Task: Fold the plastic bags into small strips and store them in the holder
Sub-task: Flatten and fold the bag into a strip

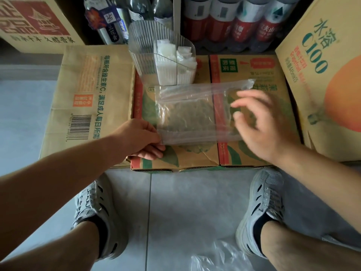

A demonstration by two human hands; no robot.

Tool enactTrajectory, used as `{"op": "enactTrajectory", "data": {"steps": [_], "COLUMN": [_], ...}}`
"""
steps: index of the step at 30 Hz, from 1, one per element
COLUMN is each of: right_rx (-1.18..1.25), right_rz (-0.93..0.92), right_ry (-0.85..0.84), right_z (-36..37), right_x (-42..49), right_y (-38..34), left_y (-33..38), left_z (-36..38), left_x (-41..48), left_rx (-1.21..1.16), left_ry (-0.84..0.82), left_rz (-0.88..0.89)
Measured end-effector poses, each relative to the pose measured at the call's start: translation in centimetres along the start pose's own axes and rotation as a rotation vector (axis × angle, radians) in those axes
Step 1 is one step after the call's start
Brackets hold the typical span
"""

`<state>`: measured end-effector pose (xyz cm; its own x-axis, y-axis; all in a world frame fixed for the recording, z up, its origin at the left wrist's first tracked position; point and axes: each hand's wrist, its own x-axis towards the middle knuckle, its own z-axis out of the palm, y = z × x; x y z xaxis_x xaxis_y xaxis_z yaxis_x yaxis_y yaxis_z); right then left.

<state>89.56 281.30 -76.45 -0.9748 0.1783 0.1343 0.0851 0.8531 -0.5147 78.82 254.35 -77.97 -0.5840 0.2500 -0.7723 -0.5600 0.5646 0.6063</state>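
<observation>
From the head camera, a clear plastic bag lies flat on a cardboard box. The left hand pinches the bag's near left corner with its fingers. The right hand is blurry over the bag's right end, its fingers spread and loose. The clear holder stands just behind the bag with white folded strips inside.

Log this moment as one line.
left hand: pinches plastic bag corner | right hand: open over it | holder: folded strips inside
</observation>
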Motion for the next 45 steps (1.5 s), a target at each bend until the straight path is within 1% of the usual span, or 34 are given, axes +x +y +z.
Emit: {"op": "enactTrajectory", "data": {"steps": [1,3,5,7,10,11,12,13,14,15,17,18,19,20,22,25,28,30,31,32,34,36,37,40,42,45], "right_rx": [-0.030,-0.107,-0.215,-0.341,-0.458,-0.477,-0.492,-0.501,-0.507,-0.509,-0.507,-0.499,-0.484,-0.457,-0.379,-0.358,-0.269,-0.194,-0.136,-0.068,0.040,0.060,0.046,0.034,0.050,0.120], "right_rz": [-0.090,-0.215,-0.267,-0.279,-0.295,-0.302,-0.312,-0.321,-0.330,-0.337,-0.340,-0.339,-0.335,-0.325,-0.297,-0.276,-0.191,-0.252,-0.297,-0.338,-0.379,-0.396,-0.405,-0.426,-0.425,-0.368], "right_ry": [-0.083,-0.318,-0.508,-0.593,-0.597,-0.591,-0.582,-0.571,-0.557,-0.542,-0.518,-0.520,-0.530,-0.536,-0.498,-0.407,-0.319,-0.203,-0.172,-0.182,-0.278,-0.345,-0.350,-0.320,-0.310,-0.331], "right_z": [0.9,3.1,5.3,6.9,8.2,8.4,8.6,8.7,8.8,9.0,9.1,9.1,9.0,8.9,8.4,7.0,5.2,4.5,4.3,4.3,4.6,5.4,5.7,6.2,6.2,5.9], "right_x": [0.6,1.6,2.8,3.8,4.4,4.3,4.2,4.0,3.9,3.9,3.9,3.9,4.0,4.0,4.1,3.8,3.1,2.6,2.1,1.6,0.5,-0.2,-0.3,-0.3,-0.2,0.2], "right_y": [-0.9,-2.9,-4.1,-4.0,-3.0,-2.6,-2.5,-2.4,-2.3,-2.2,-2.2,-2.3,-2.3,-2.3,-1.9,-0.2,1.4,1.7,1.6,1.3,0.6,0.4,0.5,0.7,0.6,0.5], "left_y": [0.0,-0.1,-0.3,-0.4,-0.4,-0.2,-0.1,0.1,0.3,0.5,0.6,0.6,0.2,-0.3,-1.4,-2.4,-2.4,-2.4,-2.4,-2.4,-2.0,-1.7,-1.7,-2.1,-2.3,-2.3], "left_z": [0.1,0.1,0.0,0.0,-0.1,-0.2,-0.4,-0.6,-0.7,-0.6,-0.3,-0.1,0.0,0.1,-0.2,-0.8,-0.8,-0.7,-0.7,-0.7,-0.6,-0.4,-0.3,0.1,0.1,0.0], "left_x": [0.1,0.2,0.3,0.2,-0.3,-0.6,-0.9,-1.1,-1.1,-1.1,-0.4,0.3,1.3,2.1,3.4,4.1,4.0,4.0,3.8,3.7,3.2,2.9,2.9,3.0,3.2,3.3], "left_rx": [0.014,0.038,0.062,0.123,0.295,0.408,0.579,0.774,0.913,0.976,1.019,1.080,1.153,1.217,1.291,1.295,1.247,1.201,1.165,1.124,1.074,1.060,1.056,1.056,1.060,1.053], "left_ry": [0.005,0.007,-0.009,-0.025,-0.068,-0.080,-0.054,0.006,0.087,0.164,0.291,0.318,0.316,0.295,0.249,0.228,0.237,0.249,0.251,0.254,0.268,0.243,0.200,0.076,0.046,0.029], "left_rz": [0.005,0.017,0.043,0.075,0.077,0.064,0.084,0.149,0.268,0.434,0.784,0.890,0.936,0.943,0.911,0.921,0.933,0.943,0.957,0.986,1.094,1.203,1.239,1.222,1.181,1.166]}}
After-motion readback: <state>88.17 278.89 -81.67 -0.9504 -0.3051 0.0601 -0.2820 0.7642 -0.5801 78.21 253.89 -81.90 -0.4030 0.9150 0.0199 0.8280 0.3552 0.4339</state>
